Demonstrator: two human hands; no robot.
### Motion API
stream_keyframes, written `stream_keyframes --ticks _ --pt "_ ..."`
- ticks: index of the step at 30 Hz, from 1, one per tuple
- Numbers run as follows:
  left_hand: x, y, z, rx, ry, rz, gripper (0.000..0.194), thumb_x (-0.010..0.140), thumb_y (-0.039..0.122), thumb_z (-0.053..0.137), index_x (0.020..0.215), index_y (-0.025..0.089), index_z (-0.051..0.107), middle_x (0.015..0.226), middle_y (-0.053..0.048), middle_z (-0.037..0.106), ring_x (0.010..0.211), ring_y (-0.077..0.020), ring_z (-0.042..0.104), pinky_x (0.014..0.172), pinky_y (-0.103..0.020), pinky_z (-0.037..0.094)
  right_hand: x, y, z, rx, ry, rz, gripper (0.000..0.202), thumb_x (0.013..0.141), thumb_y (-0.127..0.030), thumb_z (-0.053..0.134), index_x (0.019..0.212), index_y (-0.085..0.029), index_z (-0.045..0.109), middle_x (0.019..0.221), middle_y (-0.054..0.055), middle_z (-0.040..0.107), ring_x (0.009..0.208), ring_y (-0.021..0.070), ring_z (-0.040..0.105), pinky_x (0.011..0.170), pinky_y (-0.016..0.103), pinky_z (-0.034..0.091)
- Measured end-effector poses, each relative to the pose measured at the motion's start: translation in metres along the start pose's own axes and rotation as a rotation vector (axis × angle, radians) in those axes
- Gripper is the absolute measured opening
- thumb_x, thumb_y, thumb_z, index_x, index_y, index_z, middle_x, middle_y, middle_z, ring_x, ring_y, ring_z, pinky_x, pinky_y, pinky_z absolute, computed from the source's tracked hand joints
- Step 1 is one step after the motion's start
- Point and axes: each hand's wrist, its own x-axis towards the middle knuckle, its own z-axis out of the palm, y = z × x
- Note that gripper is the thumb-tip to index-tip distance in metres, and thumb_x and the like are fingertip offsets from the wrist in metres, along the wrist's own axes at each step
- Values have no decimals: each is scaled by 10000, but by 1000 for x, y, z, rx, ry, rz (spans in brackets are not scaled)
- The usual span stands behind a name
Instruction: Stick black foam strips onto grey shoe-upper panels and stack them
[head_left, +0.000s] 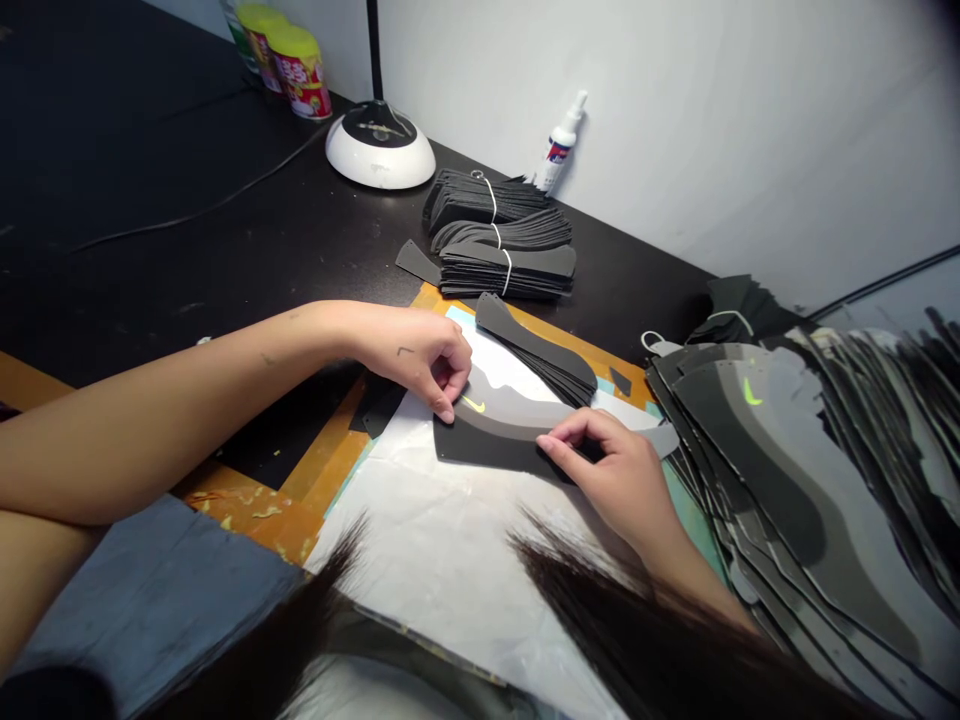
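Note:
A shoe upper panel [517,415] in grey and black, with a small neon-yellow tick mark, lies on the white sheet in front of me. My left hand [429,362] is closed in a pinch at its left end, beside the yellow mark. On its lower right part, my right hand [619,470] pinches with thumb and forefinger; the exact contact is partly hidden by the fingers. Just behind the panel lies a fanned stack of dark curved strips [536,350], apart from both hands.
Tied bundles of dark strips [506,270] stand behind, near a white lamp base [380,150] and a white spray bottle [559,150]. A large pile of similar panels [780,430] fills the right side. Red-and-yellow canisters [300,75] stand far left.

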Motion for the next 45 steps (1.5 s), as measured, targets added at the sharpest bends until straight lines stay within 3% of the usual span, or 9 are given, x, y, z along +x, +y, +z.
stream_keyframes --ticks 28,33,40,45 --pt "-1 12 0 140 -18 -9 202 822 387 735 772 196 692 776 -25 645 783 -180 556 705 -259 367 1 -1 -4 35 -34 6 141 837 -313 720 731 -229 679 751 -10 673 706 154 584 660 272 427" --pt "1 9 1 124 69 -69 317 755 400 795 836 184 578 784 1 587 708 -155 498 617 -248 325 1 -2 -4 28 -25 4 134 839 -300 717 732 -228 679 756 -8 672 716 155 581 662 265 432" --pt "-2 20 1 127 67 76 292 789 340 769 673 190 548 720 -16 555 748 -178 512 658 -260 361 0 -3 -4 5 -30 -14 140 842 -298 711 729 -224 676 753 1 671 710 165 580 658 277 436" --pt "-2 32 8 48 -66 118 178 812 291 752 722 196 631 789 -34 597 791 -187 537 705 -262 398 0 -3 -4 -1 -26 -30 129 843 -289 711 736 -226 675 761 6 672 717 171 587 668 285 445"
